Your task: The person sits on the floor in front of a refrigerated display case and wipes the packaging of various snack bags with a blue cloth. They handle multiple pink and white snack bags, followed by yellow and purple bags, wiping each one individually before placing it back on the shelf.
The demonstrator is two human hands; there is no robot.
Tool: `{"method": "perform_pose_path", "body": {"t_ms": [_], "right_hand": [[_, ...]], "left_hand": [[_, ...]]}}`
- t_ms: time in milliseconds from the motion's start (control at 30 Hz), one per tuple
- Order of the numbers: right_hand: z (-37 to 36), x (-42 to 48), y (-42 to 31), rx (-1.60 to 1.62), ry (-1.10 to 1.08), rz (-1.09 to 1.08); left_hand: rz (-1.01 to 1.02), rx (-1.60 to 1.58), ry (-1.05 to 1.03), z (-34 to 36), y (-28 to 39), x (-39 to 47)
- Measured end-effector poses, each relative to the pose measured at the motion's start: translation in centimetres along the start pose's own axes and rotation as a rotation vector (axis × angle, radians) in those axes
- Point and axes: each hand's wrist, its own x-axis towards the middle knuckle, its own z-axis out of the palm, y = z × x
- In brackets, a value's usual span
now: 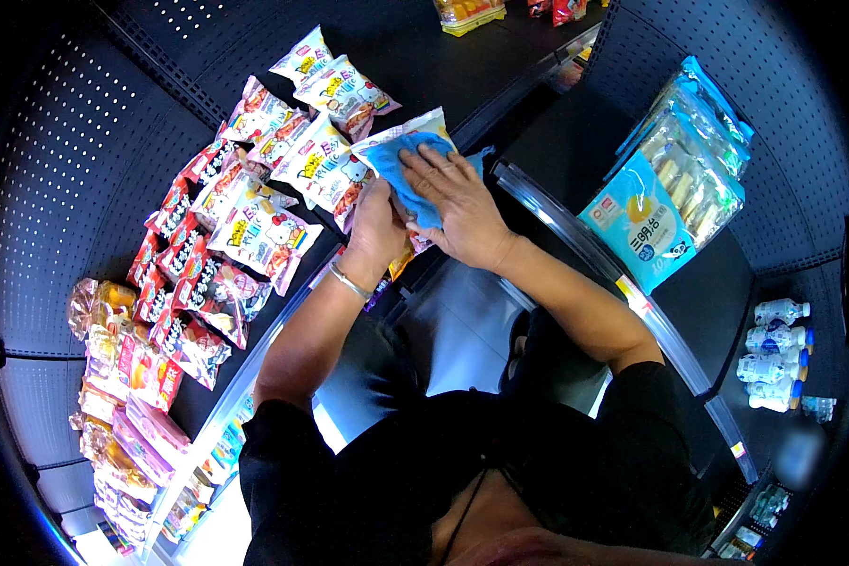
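My left hand (378, 228), with a metal bracelet at its wrist, grips the lower left side of a white printed snack bag (433, 120). Spread over the front of that bag is a blue cloth (390, 160), which hides most of the print. My right hand (461, 206) lies on the cloth and presses it against the bag, its thumb near my left fingers. Just left of the held bag, another white cartoon-printed snack bag (316, 164) leans on the dark shelf. More of the same kind (264, 225) stand in rows farther left.
Red and black snack bags (209, 291) and other packets fill the left shelf (251, 364). Large blue sandwich-biscuit-like packages (637, 221) stand on the right shelf, behind a clear front rail (559, 216). Several white bottles (771, 368) are farther right. Perforated back panels enclose the shelves.
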Motion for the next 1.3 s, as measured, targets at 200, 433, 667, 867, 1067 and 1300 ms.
{"method": "perform_pose_path", "body": {"t_ms": [200, 433, 667, 867, 1067, 1300], "right_hand": [[0.0, -1.3, -1.2, 0.015, -0.188, -0.176], [-1.4, -0.4, 0.0, -0.051, -0.018, 0.055], [0.6, -1.1, 3.1, 0.555, -0.090, 0.452], [-1.2, -0.4, 2.4, 1.065, -0.321, 0.816], [-1.0, -0.3, 2.2, 1.395, -0.060, 0.794], [-0.4, -0.5, 4.3, 1.276, 0.106, 0.852]], "left_hand": [[-0.402, -0.673, 0.013, -0.4, 3.3, 0.6], [-0.236, -0.516, 0.178, 0.5, 3.0, -0.3], [-0.286, -0.606, 0.353, 1.9, 3.8, -0.1], [-0.345, -0.588, 0.360, 0.2, 3.1, 0.5], [-0.362, -0.592, 0.196, 1.3, 3.6, 0.4], [-0.149, -0.264, 0.077, 3.1, 3.4, -0.2]]}}
